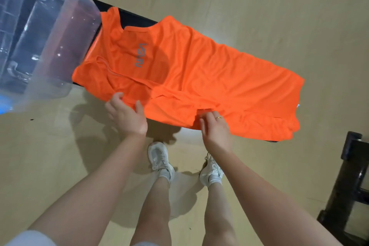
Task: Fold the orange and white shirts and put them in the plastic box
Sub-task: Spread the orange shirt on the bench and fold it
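I see one orange shirt (199,70), one clear plastic box (50,32) and one dark bench (131,18) under both. My left hand (127,115) hovers at the shirt's near edge, its grip wide, fingers loosely curved and holding nothing. To its right, my right hand (214,126) has a narrow grip, fingertips pinching a fold of the near hem; a gold ring (218,118) sits on one finger. The shirt is thin, smooth, wrinkled cloth, spread flat across the bench just beyond both hands, with grey lettering on the chest. Its long axis runs from the neck, up-left of my left hand and touching the box, to the bottom hem far right of my right hand. The box is rounded and see-through. Two white shoes (159,158) stand on the wooden floor (259,6) below my hands.
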